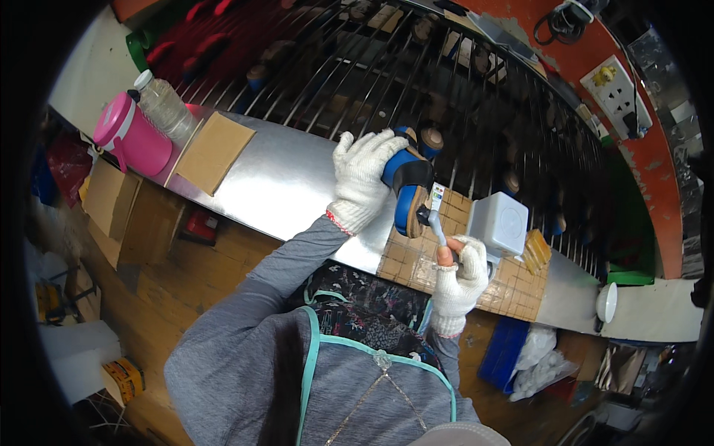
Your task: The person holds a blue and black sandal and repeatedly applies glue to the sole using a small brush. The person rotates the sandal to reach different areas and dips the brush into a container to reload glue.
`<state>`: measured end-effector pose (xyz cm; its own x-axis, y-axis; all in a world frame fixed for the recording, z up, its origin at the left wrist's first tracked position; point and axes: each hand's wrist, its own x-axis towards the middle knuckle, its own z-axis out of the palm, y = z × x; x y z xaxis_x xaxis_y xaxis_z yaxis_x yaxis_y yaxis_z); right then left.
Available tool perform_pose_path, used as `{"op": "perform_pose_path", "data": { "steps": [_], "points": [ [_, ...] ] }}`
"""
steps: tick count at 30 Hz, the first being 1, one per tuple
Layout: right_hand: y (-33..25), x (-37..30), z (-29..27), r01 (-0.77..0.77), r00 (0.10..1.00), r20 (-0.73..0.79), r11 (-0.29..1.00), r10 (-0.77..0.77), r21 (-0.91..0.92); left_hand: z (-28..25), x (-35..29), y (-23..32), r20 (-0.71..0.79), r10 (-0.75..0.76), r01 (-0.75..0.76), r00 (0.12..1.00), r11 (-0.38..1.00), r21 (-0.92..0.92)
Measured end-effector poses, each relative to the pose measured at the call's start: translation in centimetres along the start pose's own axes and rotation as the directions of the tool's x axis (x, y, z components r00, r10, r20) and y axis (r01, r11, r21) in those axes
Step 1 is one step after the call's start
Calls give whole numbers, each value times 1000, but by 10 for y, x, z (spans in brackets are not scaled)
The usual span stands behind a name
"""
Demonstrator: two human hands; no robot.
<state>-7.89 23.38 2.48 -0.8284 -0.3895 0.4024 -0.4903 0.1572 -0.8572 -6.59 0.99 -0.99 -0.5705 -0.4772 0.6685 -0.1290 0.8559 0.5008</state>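
In a white knit glove, my left hand grips a blue sandal with a black strap and a brown sole, tilted on its side above the work ledge. My right hand, in a white glove with bare fingertips, pinches the pale grey handle of a small brush. The brush's dark head touches the toe end of the sandal near the sole edge. Under the sandal lies a grid-marked brown board. Just right of the brush stands a white plastic container.
Beyond the metal ledge runs a rack of metal rods with several more shoes. Left on the ledge are a pink jug, a clear bottle and a cardboard sheet. An amber block sits beside the white container.
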Motion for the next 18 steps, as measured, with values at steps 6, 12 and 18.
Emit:
{"op": "perform_pose_path", "data": {
  "steps": [6, 12, 18],
  "points": [
    [6, 11, -3, 145, 988, -47, 986, -149, -87, -12, 7, 21, 371, -195, 239, 908, 968, -77],
    [7, 30, -7, 197, 980, -21, 978, -199, -75, -36, 24, 39, 679, -249, 365, 691, 930, -30],
    [2, 45, -10, 245, 969, 31, 969, -243, -41, -51, 25, 36, 927, -125, 632, 353, 762, -138]
  ]
}}
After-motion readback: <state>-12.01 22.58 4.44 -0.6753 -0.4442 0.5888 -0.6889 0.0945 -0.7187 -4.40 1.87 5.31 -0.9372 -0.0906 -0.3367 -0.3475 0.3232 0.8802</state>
